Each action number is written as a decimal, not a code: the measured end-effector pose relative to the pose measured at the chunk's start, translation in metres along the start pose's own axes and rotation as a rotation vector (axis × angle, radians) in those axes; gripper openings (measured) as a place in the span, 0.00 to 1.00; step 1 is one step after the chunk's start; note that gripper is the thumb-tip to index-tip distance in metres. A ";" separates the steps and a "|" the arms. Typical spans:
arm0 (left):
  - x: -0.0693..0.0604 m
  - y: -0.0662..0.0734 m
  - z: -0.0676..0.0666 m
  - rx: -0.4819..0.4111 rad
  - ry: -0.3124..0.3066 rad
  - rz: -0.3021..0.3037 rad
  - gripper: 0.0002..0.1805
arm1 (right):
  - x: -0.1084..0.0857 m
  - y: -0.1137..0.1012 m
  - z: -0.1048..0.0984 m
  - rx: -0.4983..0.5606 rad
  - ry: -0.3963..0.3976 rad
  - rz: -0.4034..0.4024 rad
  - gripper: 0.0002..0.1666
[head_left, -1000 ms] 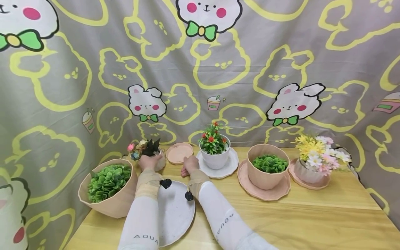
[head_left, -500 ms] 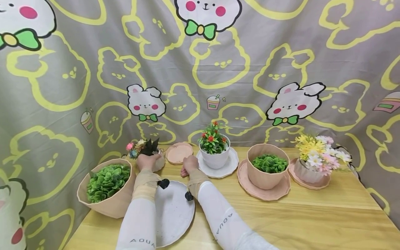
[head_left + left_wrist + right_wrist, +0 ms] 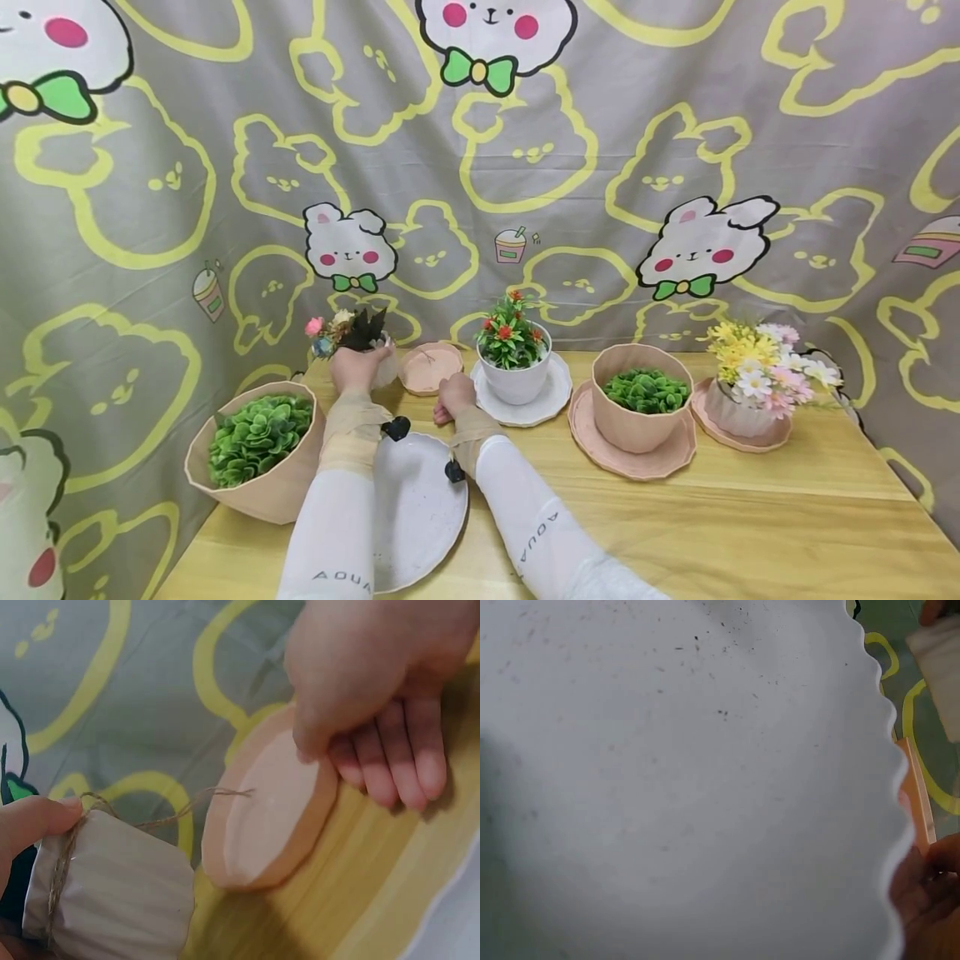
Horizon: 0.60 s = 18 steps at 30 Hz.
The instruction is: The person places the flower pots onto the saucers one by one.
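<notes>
My left hand (image 3: 356, 367) grips a small white ribbed flowerpot (image 3: 112, 889) tied with twine, which holds pink, blue and cream flowers with dark leaves (image 3: 362, 330). A loose end of twine (image 3: 176, 817) reaches over a small pink saucer (image 3: 432, 369) at the back of the table. My right hand (image 3: 456, 398) pinches the saucer's near right rim, thumb over the edge and fingers on the outer side. In the left wrist view the pot looks raised beside the saucer. Much of the pot is hidden by my left hand in the head view.
Below my forearms lies a large white plate (image 3: 423, 508). A big pink planter (image 3: 247, 492) stands left. Rightward are a white pot (image 3: 516, 383) on a white saucer, a pink planter (image 3: 637, 429) on a pink saucer, and a daisy pot (image 3: 738, 412). A patterned curtain (image 3: 570, 208) hangs behind.
My left hand has lifted the small flowerpot slightly, away from me, and its twine now shows over the pink saucer. My right hand has stayed at the saucer's rim.
</notes>
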<state>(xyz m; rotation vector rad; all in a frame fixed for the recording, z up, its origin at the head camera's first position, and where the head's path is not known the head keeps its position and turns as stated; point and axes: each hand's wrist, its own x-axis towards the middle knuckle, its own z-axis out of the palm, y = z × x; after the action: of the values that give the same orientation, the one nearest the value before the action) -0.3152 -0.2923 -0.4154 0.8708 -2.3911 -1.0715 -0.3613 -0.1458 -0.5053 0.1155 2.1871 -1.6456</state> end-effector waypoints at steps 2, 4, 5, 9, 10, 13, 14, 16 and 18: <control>-0.001 0.005 0.002 0.007 0.001 0.008 0.40 | 0.000 0.001 0.000 -0.004 0.004 -0.006 0.26; -0.002 0.010 0.004 0.017 0.001 0.015 0.40 | 0.000 0.001 0.001 -0.011 0.008 -0.010 0.25; -0.002 0.012 0.006 0.015 -0.001 0.016 0.40 | 0.000 0.002 0.001 -0.018 0.010 -0.016 0.25; -0.005 0.020 0.010 0.001 -0.025 0.028 0.39 | 0.000 0.003 0.002 -0.041 0.019 -0.029 0.25; -0.006 0.022 0.011 -0.008 -0.033 0.033 0.38 | 0.000 0.003 0.003 -0.038 0.019 -0.030 0.24; -0.008 0.028 0.015 -0.018 -0.039 0.051 0.38 | -0.001 0.004 0.002 -0.022 0.017 -0.038 0.24; -0.009 0.030 0.016 -0.021 -0.039 0.056 0.38 | -0.001 0.004 0.002 -0.013 0.015 -0.039 0.25; -0.010 0.033 0.019 -0.019 -0.040 0.063 0.39 | -0.002 0.004 0.001 -0.011 0.016 -0.047 0.25; -0.010 0.035 0.023 -0.018 -0.044 0.067 0.39 | -0.002 0.003 0.000 -0.020 0.022 -0.059 0.25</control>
<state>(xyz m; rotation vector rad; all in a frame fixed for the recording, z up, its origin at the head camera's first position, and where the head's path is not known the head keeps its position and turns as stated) -0.3340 -0.2549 -0.4039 0.7634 -2.4247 -1.0946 -0.3583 -0.1446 -0.5077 0.0641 2.2428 -1.6606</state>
